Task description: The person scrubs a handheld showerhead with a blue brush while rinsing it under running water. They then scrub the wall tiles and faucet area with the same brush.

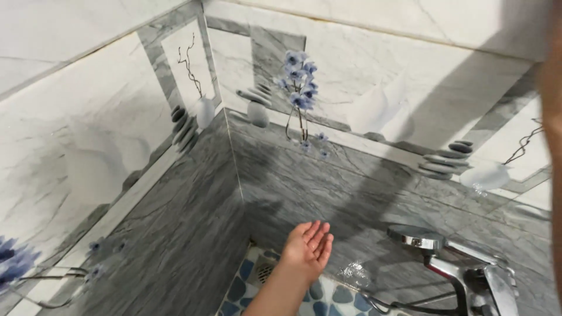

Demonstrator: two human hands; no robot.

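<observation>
My left hand [307, 248] reaches out low in a tiled bathroom corner, palm showing and fingers extended, holding nothing. It hovers above the floor [331, 295], which has a blue pebble pattern, and sits just right of a round floor drain [264, 272]. A small splash of water drops [354, 273] hangs in the air to the right of the hand. Further right, a chrome shower head [417, 237] rests on a chrome mixer tap [468, 281]. A blurred skin-coloured strip [553, 146] runs down the right edge, likely my right arm; its hand is out of frame.
Grey and white marble-look wall tiles [193, 193] meet in the corner behind the hand, printed with blue flowers [298, 82], vases and stacked stones. A dark shower hose [404, 305] loops along the floor below the tap.
</observation>
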